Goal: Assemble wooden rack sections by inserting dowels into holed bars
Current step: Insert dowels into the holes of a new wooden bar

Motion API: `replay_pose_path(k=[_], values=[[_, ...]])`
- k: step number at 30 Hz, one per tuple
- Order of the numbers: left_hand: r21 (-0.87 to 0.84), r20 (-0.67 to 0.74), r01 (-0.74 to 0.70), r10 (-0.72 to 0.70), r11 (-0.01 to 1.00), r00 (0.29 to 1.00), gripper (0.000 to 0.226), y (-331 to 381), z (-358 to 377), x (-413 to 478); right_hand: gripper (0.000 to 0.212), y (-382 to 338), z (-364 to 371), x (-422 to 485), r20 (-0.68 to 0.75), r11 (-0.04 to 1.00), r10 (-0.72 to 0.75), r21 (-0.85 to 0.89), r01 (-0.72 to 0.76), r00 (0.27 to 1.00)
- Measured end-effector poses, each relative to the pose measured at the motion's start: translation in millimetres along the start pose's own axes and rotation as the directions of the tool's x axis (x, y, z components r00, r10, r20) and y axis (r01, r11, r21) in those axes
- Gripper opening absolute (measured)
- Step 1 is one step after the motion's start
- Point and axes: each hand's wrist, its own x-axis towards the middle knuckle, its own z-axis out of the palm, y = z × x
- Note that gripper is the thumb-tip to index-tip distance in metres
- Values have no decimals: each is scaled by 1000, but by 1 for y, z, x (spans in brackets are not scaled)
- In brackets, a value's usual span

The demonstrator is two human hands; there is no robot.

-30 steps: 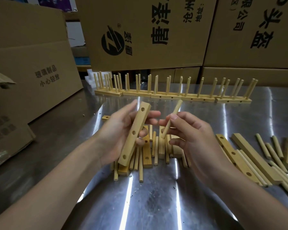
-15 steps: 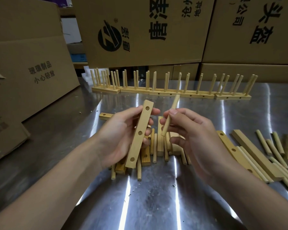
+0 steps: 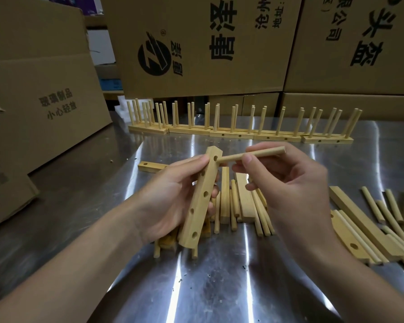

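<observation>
Cardboard boxes [image 3: 203, 43] wall off the far edge of the steel surface [image 3: 219, 287], and the finished rack sections [image 3: 238, 134] stand in a row just in front of them, likely parked out of the working area. Loose bars and dowels [image 3: 240, 201] lie heaped mid-surface, with more toward the right edge, all within easy reach. The left hand [image 3: 170, 197] grips the holed bar [image 3: 201, 199] nearly upright above that heap, its holes turned toward the other hand so they can be seen. The right hand [image 3: 289, 190] pinches a dowel [image 3: 250, 156] almost level, its tip at the bar's top hole [image 3: 215, 158], apparently lined up to push in.
</observation>
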Motion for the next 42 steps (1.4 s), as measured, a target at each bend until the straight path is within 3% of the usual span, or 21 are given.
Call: replay_pose_path(k=[8,24,29,33,35,38,42], values=[[124,36,-48,44,991,998,36,6,-6,-2,9,-5,-1,1,32,999,-46,7,46,998],[196,89,-91,74,976,993,33,9,-8,-5,9,-10,-7,2,60,1000,-19,-8,19,998],[299,79,-130,111,945,991,30,8,-7,-5,5,-13,-9,5,204,986,-19,-157,52,979],[384,93,-201,179,901,979,28,5,-4,-5,2,-12,-11,7,289,917,-49,-366,157,956],[401,108,-248,224,882,969,29,3,-2,-5,9,-9,-10,4,320,894,-60,-404,193,946],[433,128,-297,268,851,955,29,0,0,-4,19,-6,-8,2,310,855,-100,-459,241,945],[448,149,-349,316,823,937,30,-2,3,-4,8,-7,-7,2,245,819,-144,-515,255,959]])
